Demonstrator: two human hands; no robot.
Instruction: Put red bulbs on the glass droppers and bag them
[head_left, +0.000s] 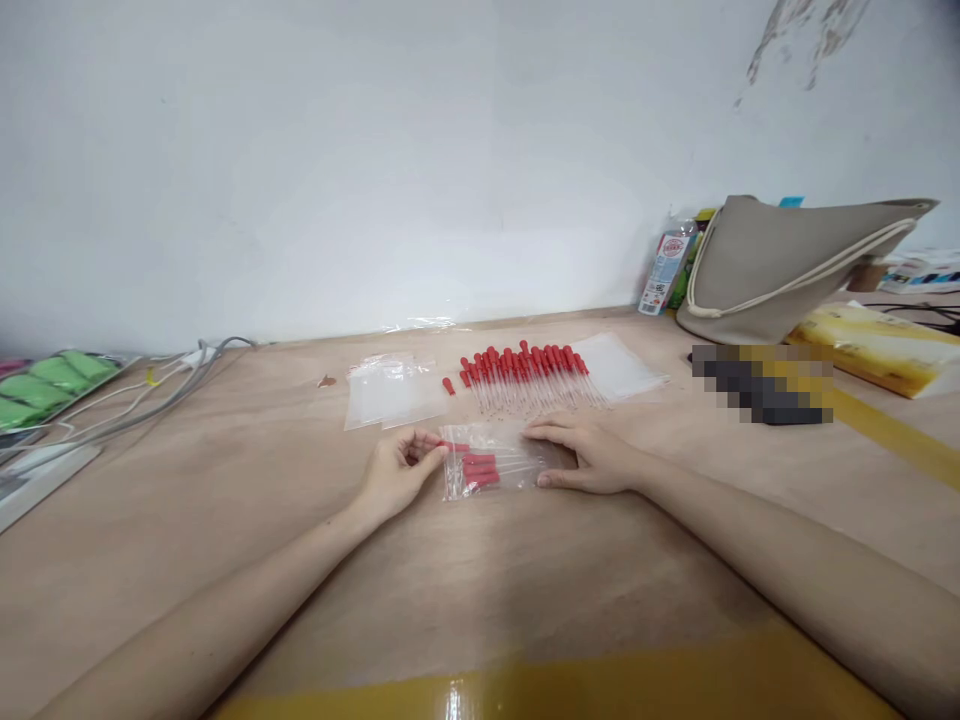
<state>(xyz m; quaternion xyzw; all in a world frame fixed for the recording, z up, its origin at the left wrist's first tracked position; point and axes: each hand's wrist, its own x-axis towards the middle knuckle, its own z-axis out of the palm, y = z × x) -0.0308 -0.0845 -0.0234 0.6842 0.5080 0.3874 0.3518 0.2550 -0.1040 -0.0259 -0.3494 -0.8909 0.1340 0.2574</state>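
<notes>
A clear zip bag [517, 482] lies flat on the table between my hands, with several red-bulbed droppers [481, 470] inside it. My left hand [405, 468] is closed in a pinch at the bag's left end, on the red bulb of a dropper [454, 446] that reaches into the bag. At the right end my right hand [581, 455] lies on the bag, thumb and fingers spread apart. Just beyond the bag is a row of red-bulbed droppers [525, 370] with thin clear stems. A loose red bulb [448, 386] sits left of that row.
Flat clear bags [390, 392] lie back left, and a whitish stack of sheets or bags [611, 368] back right. Farther right are a grey bag [780, 270], a leaning bottle [666, 265], a yellow pack [874, 345] and a blurred dark object [757, 385]. Cables [172, 385] run along the left.
</notes>
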